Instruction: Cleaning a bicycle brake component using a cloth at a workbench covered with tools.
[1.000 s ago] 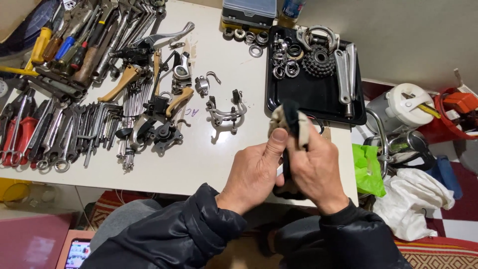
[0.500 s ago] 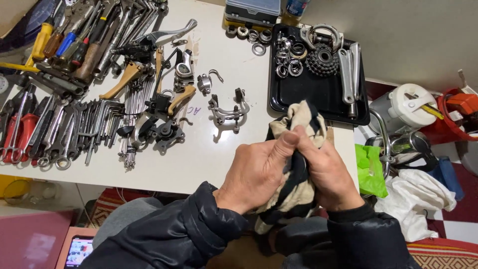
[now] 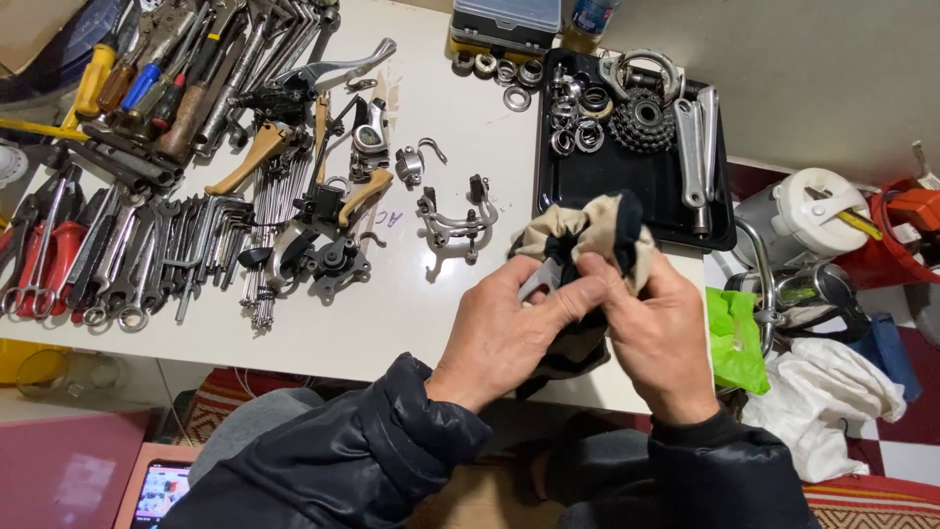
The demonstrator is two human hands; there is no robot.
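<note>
- Above the near edge of the white table (image 3: 411,313), one beige-and-black rag (image 3: 583,235) is held bunched between two hands.
- One small grey metal part (image 3: 538,281) is seen in the rag, pinched under the thumb of the left hand (image 3: 509,338).
- The rag is grasped from the other side by the right hand (image 3: 658,338), its fingers closed over the cloth.
- Both wrists are covered by two black padded sleeves (image 3: 392,441).
- Just beyond the rag, one black tray (image 3: 617,176) is set on the table; one sprocket cluster (image 3: 641,120), two crank arms (image 3: 690,147) and a heap of rings, too many to count, are held in it.
- Left of the tray, one silver brake caliper (image 3: 452,223) is laid flat, with one small clamp (image 3: 407,165) beyond it.
- Further left, two brown-hooded brake levers (image 3: 259,152) are laid among black parts and a bundle of spokes (image 3: 264,230).
- At the far left, a row of wrenches (image 3: 127,260) and one pair of red-handled pliers (image 3: 39,257) are spread out.
- To the right, off the table, one green bag (image 3: 732,338) and one white cloth (image 3: 832,397) are seen.
</note>
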